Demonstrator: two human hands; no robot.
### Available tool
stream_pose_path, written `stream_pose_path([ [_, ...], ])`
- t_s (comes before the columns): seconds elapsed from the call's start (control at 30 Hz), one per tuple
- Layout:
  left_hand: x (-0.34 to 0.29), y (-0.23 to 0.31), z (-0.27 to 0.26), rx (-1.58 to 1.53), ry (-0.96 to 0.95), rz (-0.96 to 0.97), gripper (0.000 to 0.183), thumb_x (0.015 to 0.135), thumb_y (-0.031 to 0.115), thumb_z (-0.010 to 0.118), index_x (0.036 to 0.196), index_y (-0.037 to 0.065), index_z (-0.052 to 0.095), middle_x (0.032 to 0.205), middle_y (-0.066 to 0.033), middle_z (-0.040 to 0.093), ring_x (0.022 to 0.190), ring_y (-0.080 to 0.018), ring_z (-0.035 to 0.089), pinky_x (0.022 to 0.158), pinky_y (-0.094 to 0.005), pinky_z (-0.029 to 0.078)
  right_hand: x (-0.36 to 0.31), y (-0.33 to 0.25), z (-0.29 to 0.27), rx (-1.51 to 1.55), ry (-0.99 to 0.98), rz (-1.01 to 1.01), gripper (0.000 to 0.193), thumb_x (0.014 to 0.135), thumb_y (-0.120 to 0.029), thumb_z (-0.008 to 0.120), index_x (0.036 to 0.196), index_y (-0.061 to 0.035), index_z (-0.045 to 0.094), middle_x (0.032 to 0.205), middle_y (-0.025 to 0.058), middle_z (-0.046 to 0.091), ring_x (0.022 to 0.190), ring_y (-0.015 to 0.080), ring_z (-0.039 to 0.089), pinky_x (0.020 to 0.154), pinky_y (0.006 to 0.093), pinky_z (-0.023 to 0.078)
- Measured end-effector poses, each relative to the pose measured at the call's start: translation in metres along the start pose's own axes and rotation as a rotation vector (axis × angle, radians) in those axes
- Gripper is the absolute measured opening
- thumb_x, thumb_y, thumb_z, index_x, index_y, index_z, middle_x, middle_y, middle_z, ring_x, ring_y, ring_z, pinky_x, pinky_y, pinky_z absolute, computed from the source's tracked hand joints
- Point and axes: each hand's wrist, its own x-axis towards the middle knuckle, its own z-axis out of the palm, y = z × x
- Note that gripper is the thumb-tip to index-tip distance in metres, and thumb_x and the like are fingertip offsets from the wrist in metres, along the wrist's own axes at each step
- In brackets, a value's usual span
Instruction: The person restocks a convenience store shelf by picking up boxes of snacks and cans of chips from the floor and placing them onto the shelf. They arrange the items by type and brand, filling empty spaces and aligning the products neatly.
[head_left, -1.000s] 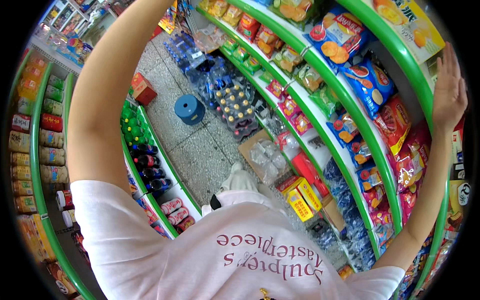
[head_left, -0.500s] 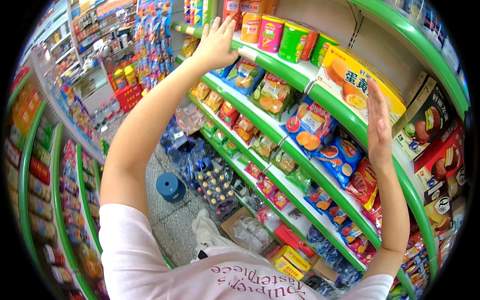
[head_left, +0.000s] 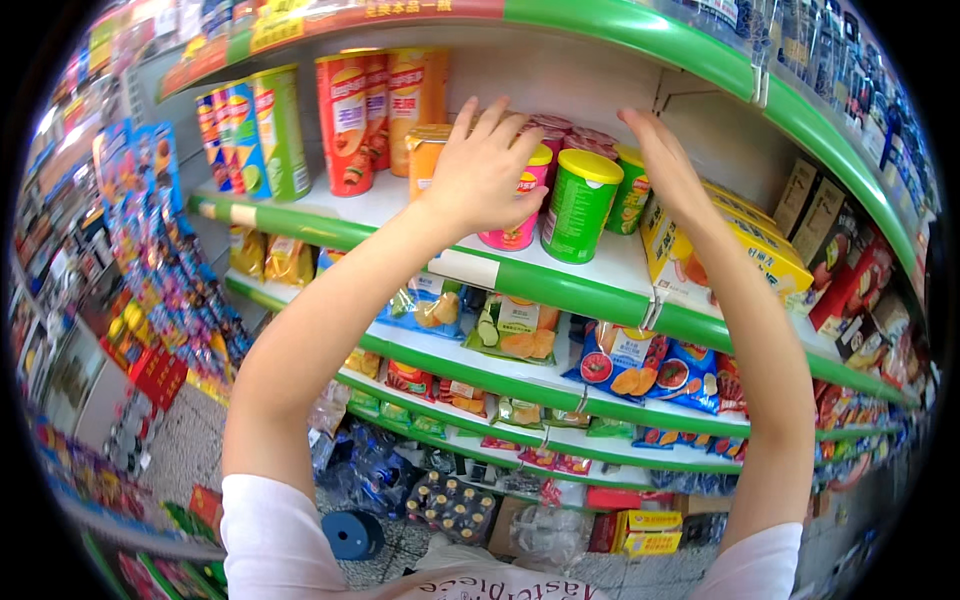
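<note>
The left hand (head_left: 487, 172) and right hand (head_left: 668, 165), unclenched with fingers extended, flank the front green can (head_left: 579, 212) on the shelf (head_left: 590, 288); far below them (on speckled floor (head_left: 205, 437)) sits a blue stool (head_left: 353, 537).

Short cans (head_left: 580, 210) are standing on a shelf (head_left: 570, 284) between the left hand (head_left: 485, 170) and the right hand (head_left: 665, 165). Tall canisters (head_left: 345, 125) are standing left of the left hand. A carton (head_left: 772, 252) is resting behind the right forearm. Snack bags (head_left: 612, 360) are lying on the shelf below both hands; a stool (head_left: 352, 537) is sitting on the floor (head_left: 385, 570) beneath the left.
</note>
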Motion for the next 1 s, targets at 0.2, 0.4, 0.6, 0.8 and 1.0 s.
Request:
stream_pose_path([
  [0.2, 0.013, -0.016, 0.013, -0.286, -0.314, -0.112, 0.053, 0.07, 0.031, 0.066, 0.114, 0.003, 0.058, 0.117, -0.0176, 0.059, 0.115, -0.0329, 0.051, 0.102, -0.0522, 0.032, 0.085, 0.082, 0.02, -0.399, -0.195, 0.324, 0.063, 0.091, -0.053, 0.035, 0.12, -0.0001, 0.053, 0.115, 0.0201, 0.058, 0.102, 0.0324, 0.056, 0.091, 0.0373, 0.04],
  [0.4, 0.016, -0.038, 0.008, -0.082, -0.301, 0.002, 0.05, 0.072, 0.035, 0.065, 0.115, 0.012, 0.057, 0.108, -0.0186, 0.062, 0.101, -0.036, 0.058, 0.089, -0.044, 0.045, 0.1, 0.084, 0.042, -0.373, -0.523, 0.282, 0.059, 0.09, -0.056, 0.035, 0.117, -0.0094, 0.059, 0.11, 0.013, 0.063, 0.094, 0.0227, 0.057, 0.089, 0.0353, 0.04],
  [0.6, 0.026, -0.028, -0.007, -0.137, -0.558, -0.146, 0.049, 0.073, 0.038, 0.062, 0.112, 0.012, 0.052, 0.102, -0.0147, 0.064, 0.095, -0.0339, 0.061, 0.077, -0.0472, 0.049, 0.112, 0.095, 0.049, -0.329, -0.561, 0.356, 0.054, 0.084, -0.057, 0.044, 0.105, -0.012, 0.065, 0.103, 0.0102, 0.065, 0.087, 0.0174, 0.058, 0.081, 0.0326, 0.043],
  [0.8, 0.015, -0.041, 0.005, -0.08, -0.376, -0.107, 0.049, 0.071, 0.037, 0.061, 0.113, 0.012, 0.053, 0.103, -0.0145, 0.063, 0.095, -0.0335, 0.061, 0.077, -0.0466, 0.05, 0.12, 0.071, 0.064, -0.426, -0.634, 0.267, 0.041, 0.088, -0.044, 0.045, 0.099, -0.0089, 0.062, 0.097, 0.0058, 0.064, 0.081, 0.0121, 0.055, 0.074, 0.0299, 0.044],
  [1.0, 0.021, -0.039, 0.005, -0.079, -0.476, -0.089, 0.052, 0.072, 0.039, 0.061, 0.116, 0.012, 0.054, 0.11, -0.0134, 0.062, 0.1, -0.0317, 0.06, 0.081, -0.0448, 0.05, 0.115, 0.112, 0.046, -0.232, -0.633, 0.271, 0.033, 0.091, -0.042, 0.041, 0.086, -0.0151, 0.059, 0.074, -0.0031, 0.056, 0.066, 0.007, 0.049, 0.059, 0.0262, 0.041],
])
